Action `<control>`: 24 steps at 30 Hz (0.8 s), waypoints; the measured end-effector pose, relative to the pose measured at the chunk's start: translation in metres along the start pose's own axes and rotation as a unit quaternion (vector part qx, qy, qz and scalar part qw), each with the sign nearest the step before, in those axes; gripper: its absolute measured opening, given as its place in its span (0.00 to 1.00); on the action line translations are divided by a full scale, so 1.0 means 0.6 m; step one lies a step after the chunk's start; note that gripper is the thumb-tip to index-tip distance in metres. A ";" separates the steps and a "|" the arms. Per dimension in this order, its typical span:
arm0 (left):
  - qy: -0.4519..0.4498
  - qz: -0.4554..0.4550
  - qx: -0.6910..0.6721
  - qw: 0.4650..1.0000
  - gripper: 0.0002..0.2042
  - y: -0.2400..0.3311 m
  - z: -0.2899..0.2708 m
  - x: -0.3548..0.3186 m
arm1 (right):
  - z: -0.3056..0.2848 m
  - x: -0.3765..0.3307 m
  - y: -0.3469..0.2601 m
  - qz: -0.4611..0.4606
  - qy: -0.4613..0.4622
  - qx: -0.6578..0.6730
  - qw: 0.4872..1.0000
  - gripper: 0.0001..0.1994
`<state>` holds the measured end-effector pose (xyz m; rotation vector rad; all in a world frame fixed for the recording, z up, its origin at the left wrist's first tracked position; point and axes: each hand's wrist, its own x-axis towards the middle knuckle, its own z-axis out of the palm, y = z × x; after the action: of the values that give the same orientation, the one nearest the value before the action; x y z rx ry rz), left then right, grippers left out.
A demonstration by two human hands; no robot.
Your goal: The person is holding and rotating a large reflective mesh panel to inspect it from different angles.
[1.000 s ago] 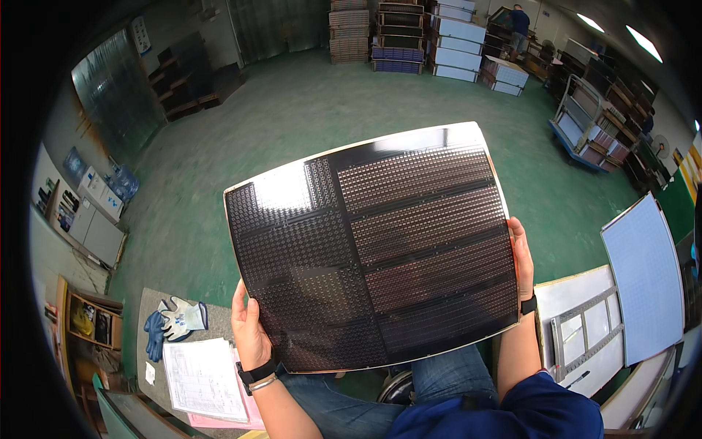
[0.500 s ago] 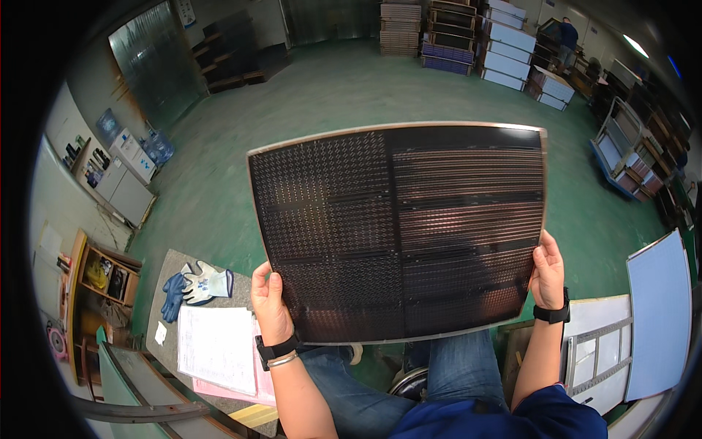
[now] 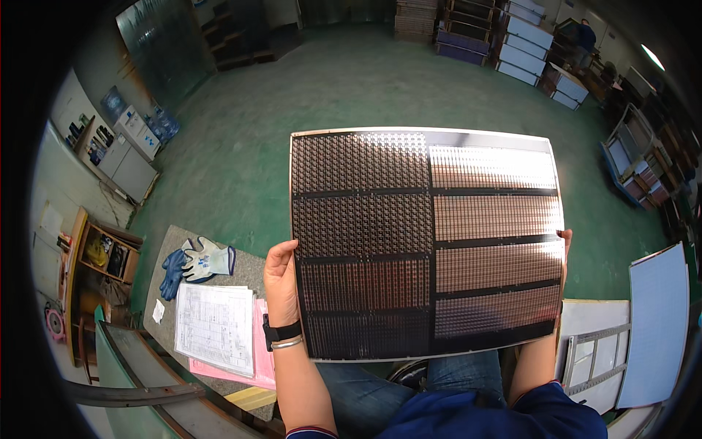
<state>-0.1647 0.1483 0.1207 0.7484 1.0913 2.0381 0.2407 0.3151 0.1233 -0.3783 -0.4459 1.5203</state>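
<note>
A large rectangular circuit board panel (image 3: 365, 225), black with rows of copper-coloured patterns, is held up in front of me above my lap. My left hand (image 3: 281, 274) grips its left edge, with the thumb at the rim and the other fingers partly behind. At the opposite edge, my right hand (image 3: 567, 240) holds the panel; only a bit of the fingers shows, and the rest is hidden behind it. Bright light glares off the panel's upper right part. A black wristband and a silver bangle are on my left wrist.
On a grey table (image 3: 167, 249) at the left lie work gloves (image 3: 207, 260), printed sheets (image 3: 213, 322) and pink paper (image 3: 261, 373). A metal frame (image 3: 601, 358) and a light-blue board (image 3: 658, 322) stand at right. Stacked boxes (image 3: 523, 47) and a person (image 3: 585, 36) are far back.
The panel has shifted to the right and tilted, so its face catches more light and its pattern shows clearer. My right hand has gone mostly behind its edge.
</note>
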 end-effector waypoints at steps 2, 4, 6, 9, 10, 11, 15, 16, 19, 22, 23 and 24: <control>-0.027 -0.017 -0.040 0.999 0.08 0.007 -0.011 -0.006 | 0.064 -0.005 0.004 0.142 -0.012 0.061 0.988 0.19; -0.030 -0.026 -0.045 0.998 0.10 0.014 -0.007 -0.009 | 0.061 0.000 0.000 0.156 -0.063 0.062 0.984 0.19; -0.013 -0.030 -0.061 0.998 0.13 0.023 0.013 -0.008 | 0.019 0.019 0.001 0.041 0.030 -0.005 0.999 0.17; -0.039 -0.034 -0.063 0.997 0.16 0.018 0.025 -0.005 | 0.034 -0.012 0.011 -0.040 -0.024 -0.093 0.995 0.18; -0.045 -0.031 -0.057 0.997 0.16 0.018 0.028 -0.006 | 0.058 -0.025 0.017 -0.083 -0.030 -0.133 0.987 0.18; -0.053 -0.024 -0.046 0.997 0.17 0.018 0.028 -0.006 | 0.072 -0.031 0.022 -0.087 0.027 -0.194 0.977 0.18; -0.071 -0.037 -0.030 0.996 0.17 0.016 0.030 -0.006 | 0.092 -0.023 0.014 0.027 0.067 -0.229 0.971 0.20; -0.067 -0.036 -0.028 0.997 0.17 0.015 0.027 -0.007 | 0.111 -0.033 0.018 0.068 0.024 -0.173 0.982 0.21; -0.053 -0.021 0.005 0.998 0.16 0.013 0.026 -0.006 | 0.096 -0.030 0.022 0.066 0.010 -0.182 0.981 0.22; -0.049 -0.023 0.000 0.999 0.16 0.016 0.029 -0.006 | 0.069 -0.027 0.028 -0.026 0.055 -0.324 0.944 0.22; -0.050 -0.023 0.000 0.998 0.16 0.017 0.030 -0.006 | 0.066 -0.027 0.027 -0.076 0.070 -0.399 0.911 0.22; -0.051 -0.029 -0.006 0.998 0.16 0.020 0.030 -0.007 | 0.065 -0.027 0.026 -0.076 0.069 -0.399 0.911 0.22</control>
<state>-0.1522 0.1485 0.1393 0.7979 1.0304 1.9342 0.2076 0.2977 0.1488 -1.0555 -0.9588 1.0916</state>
